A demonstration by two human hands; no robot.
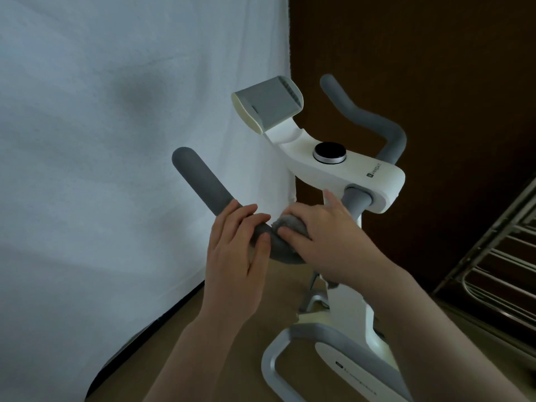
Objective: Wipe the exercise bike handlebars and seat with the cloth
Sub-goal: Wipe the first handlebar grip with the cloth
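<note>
While the cloth lay bunched over the bend of the near grey handlebar at the centre of the frame, the right hand pressed down on it with fingers curled around the fabric. Just to its left, the left hand gripped the same bar, fingers wrapped over the top and thumb underneath. Above them stood the white console with its round black knob and a grey tablet holder, and the far handlebar curved across the upper right. A white sheet hung across the left side, and a metal rack stood at the right edge.
</note>
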